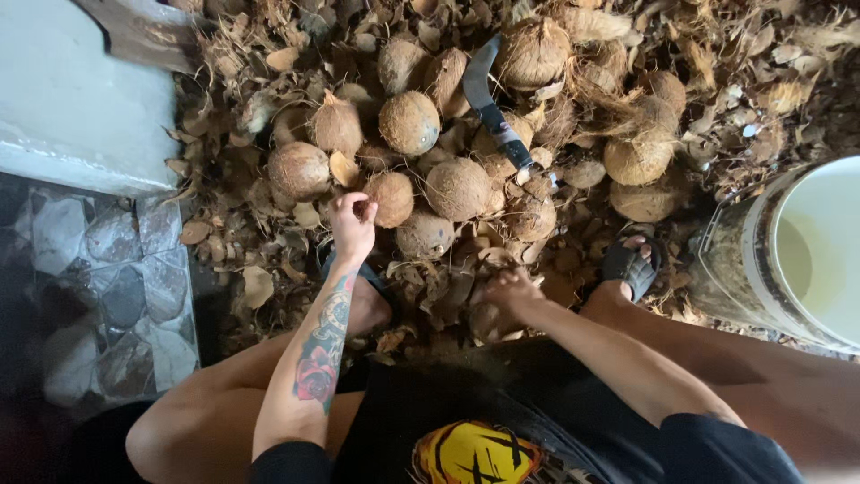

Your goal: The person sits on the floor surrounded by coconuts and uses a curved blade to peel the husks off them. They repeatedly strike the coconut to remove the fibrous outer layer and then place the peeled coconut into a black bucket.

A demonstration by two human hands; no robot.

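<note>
Husked brown coconuts [410,121] lie heaped on a bed of husk scraps in front of me. My left hand [353,222] reaches forward with fingers curled, pinching at the edge of one coconut [392,198]. Lower down, my right hand [507,296] rests among the husk pieces near my knees, fingers bent around a piece of coconut shell [488,320]; the grip is partly hidden. A curved knife [491,106] with a dark handle lies on the pile beyond both hands.
A white bucket [811,255] holding pale liquid stands at the right. My sandalled feet [630,266] sit in the husks. A grey concrete step [72,108] and stone paving [107,287] lie at the left.
</note>
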